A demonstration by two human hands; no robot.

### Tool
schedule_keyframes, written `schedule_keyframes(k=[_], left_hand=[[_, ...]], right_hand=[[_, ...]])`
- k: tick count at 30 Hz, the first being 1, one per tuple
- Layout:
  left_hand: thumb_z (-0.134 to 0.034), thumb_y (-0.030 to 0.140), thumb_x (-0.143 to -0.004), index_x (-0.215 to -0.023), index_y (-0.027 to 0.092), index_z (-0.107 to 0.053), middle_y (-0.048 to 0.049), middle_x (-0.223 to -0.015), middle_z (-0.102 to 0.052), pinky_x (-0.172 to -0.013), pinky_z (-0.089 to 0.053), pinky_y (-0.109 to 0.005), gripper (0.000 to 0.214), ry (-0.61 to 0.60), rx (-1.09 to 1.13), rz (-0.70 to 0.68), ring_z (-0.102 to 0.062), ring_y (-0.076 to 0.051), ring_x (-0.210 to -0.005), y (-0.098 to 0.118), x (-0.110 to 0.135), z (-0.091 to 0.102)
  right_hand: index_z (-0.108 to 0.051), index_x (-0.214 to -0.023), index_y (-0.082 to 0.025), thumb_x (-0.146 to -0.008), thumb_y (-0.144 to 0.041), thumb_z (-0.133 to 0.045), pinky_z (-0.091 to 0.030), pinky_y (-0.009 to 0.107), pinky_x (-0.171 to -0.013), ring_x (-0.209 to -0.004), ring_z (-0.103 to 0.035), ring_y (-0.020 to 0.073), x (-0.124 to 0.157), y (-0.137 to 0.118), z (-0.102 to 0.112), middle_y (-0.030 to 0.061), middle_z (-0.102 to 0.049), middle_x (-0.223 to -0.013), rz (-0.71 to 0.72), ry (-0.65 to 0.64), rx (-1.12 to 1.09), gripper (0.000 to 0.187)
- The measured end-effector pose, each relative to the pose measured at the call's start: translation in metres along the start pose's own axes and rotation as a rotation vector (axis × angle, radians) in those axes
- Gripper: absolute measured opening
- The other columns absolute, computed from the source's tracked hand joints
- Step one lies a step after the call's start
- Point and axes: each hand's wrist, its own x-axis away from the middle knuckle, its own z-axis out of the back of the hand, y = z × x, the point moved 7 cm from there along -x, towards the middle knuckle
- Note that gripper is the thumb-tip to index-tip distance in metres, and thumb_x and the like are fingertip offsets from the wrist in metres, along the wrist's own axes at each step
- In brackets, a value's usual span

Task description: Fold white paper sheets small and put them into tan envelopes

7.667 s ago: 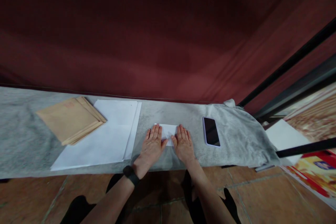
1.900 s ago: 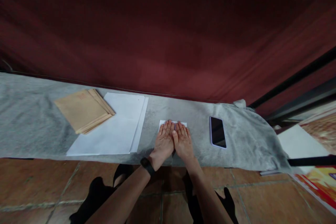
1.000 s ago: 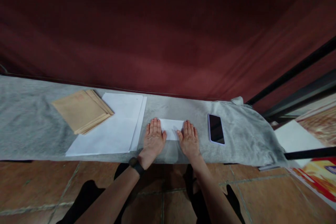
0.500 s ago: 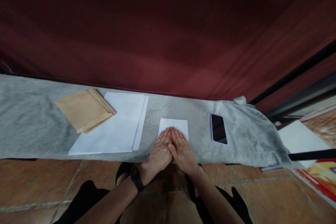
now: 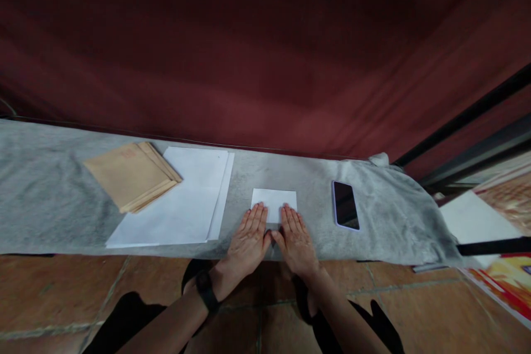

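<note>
A small white folded-looking piece of paper (image 5: pixel 274 199) lies flat on the grey cloth in front of me. My left hand (image 5: pixel 250 238) rests flat on its left side, fingers stretched out and pointing away from me. On the right side of the same paper, my right hand (image 5: pixel 295 238) lies flat too, its fingers extended. A strip of the paper shows between the two hands, and the thumb tips nearly meet below its near edge. The fingers cover its near corners. Neither hand grasps anything.
Larger white sheets (image 5: pixel 186 204) lie to the left, with a stack of brown envelopes (image 5: pixel 130 174) partly on them. A phone (image 5: pixel 345 206) lies to the right on the grey cloth (image 5: pixel 385 210). Behind stands a dark red surface (image 5: pixel 265 77).
My hands have slid apart from the middle of the small paper, the left one leftward and the right one rightward. The paper between them is now uncovered.
</note>
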Motion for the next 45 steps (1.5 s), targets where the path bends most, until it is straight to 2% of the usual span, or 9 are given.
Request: schedule_keyframes(k=[5,12,17,19,24,31,35,39,45], left_hand=[[-0.04,0.031,-0.099,-0.154,0.003,-0.032,-0.0204,-0.161,-0.034,-0.123,-0.032,-0.045,0.062,0.048,-0.012,0.056,-0.028,-0.028,-0.152,-0.007,0.004,0.003],[-0.039,0.034,-0.1,-0.155,0.003,-0.029,-0.0234,-0.158,-0.038,-0.122,-0.032,-0.051,0.064,0.071,0.018,0.079,-0.032,-0.03,-0.15,-0.01,0.001,0.013],[-0.041,0.037,-0.102,-0.15,0.01,-0.039,-0.0173,-0.156,-0.044,-0.121,-0.034,-0.045,0.055,-0.023,0.151,-0.151,-0.039,-0.025,-0.147,0.02,-0.002,0.023],[-0.044,0.038,-0.101,-0.148,0.011,-0.042,-0.0169,-0.154,-0.048,-0.121,-0.035,-0.044,0.054,-0.051,0.215,-0.212,-0.042,-0.024,-0.145,0.032,0.001,0.023],[-0.055,0.037,-0.097,-0.141,0.011,-0.051,-0.0183,-0.146,-0.057,-0.12,-0.035,-0.046,0.051,-0.053,0.273,-0.191,-0.047,-0.027,-0.142,0.039,0.01,0.011],[-0.063,0.042,-0.091,-0.137,0.013,-0.056,-0.0173,-0.139,-0.063,-0.115,-0.039,-0.05,0.055,-0.072,0.309,-0.149,-0.056,-0.031,-0.133,0.04,0.01,0.013],[-0.061,0.044,-0.092,-0.137,0.01,-0.055,-0.0192,-0.139,-0.062,-0.115,-0.039,-0.049,0.057,-0.068,0.28,-0.157,-0.056,-0.031,-0.133,0.043,0.008,0.017],[-0.054,0.041,-0.095,-0.141,0.011,-0.05,-0.0183,-0.145,-0.057,-0.119,-0.034,-0.049,0.055,-0.069,0.242,-0.175,-0.051,-0.029,-0.138,0.045,0.009,0.02],[-0.044,0.031,-0.099,-0.138,0.01,-0.052,-0.018,-0.145,-0.057,-0.12,-0.034,-0.047,0.045,-0.027,0.207,-0.196,-0.051,-0.027,-0.138,0.043,0.007,0.025]], right_hand=[[-0.029,-0.158,-0.006,-0.105,-0.045,-0.039,-0.035,0.048,-0.12,-0.15,-0.034,0.0295,0.004,0.008,0.0,0.0191,-0.034,-0.161,-0.019,0.019,0.018,0.066],[-0.029,-0.158,-0.01,-0.105,-0.044,-0.039,-0.034,0.05,-0.121,-0.149,-0.035,0.0294,0.005,0.015,0.005,0.0174,-0.034,-0.161,-0.046,0.019,-0.047,0.064],[-0.039,-0.154,-0.013,-0.108,-0.04,-0.029,-0.029,0.052,-0.124,-0.149,-0.036,0.0243,-0.005,0.019,0.016,0.0129,-0.042,-0.158,-0.048,-0.044,-0.229,0.054],[-0.042,-0.152,-0.016,-0.108,-0.04,-0.027,-0.027,0.051,-0.125,-0.149,-0.036,0.0217,-0.012,0.014,0.021,0.0099,-0.046,-0.156,0.004,-0.09,-0.322,0.053],[-0.052,-0.146,-0.019,-0.109,-0.04,-0.024,-0.03,0.044,-0.125,-0.146,-0.04,0.0164,-0.029,-0.013,0.021,0.0069,-0.051,-0.153,0.122,-0.219,-0.48,0.051],[-0.051,-0.147,-0.02,-0.109,-0.043,-0.022,-0.022,0.044,-0.128,-0.149,-0.035,0.0164,-0.055,-0.028,0.0,0.0051,-0.044,-0.158,0.1,-0.303,-0.505,0.053],[-0.051,-0.147,-0.022,-0.109,-0.046,-0.02,-0.019,0.045,-0.128,-0.15,-0.033,0.0173,-0.07,-0.024,-0.01,0.004,-0.043,-0.159,0.027,-0.279,-0.506,0.055],[-0.05,-0.148,-0.016,-0.108,-0.049,-0.016,-0.02,0.044,-0.128,-0.15,-0.033,0.0186,-0.079,-0.017,-0.016,0.0081,-0.043,-0.159,-0.073,-0.229,-0.501,0.062],[-0.052,-0.146,-0.014,-0.107,-0.05,-0.016,-0.028,0.045,-0.125,-0.147,-0.04,0.0199,-0.074,-0.005,-0.004,0.0121,-0.049,-0.154,-0.137,-0.087,-0.505,0.064]])
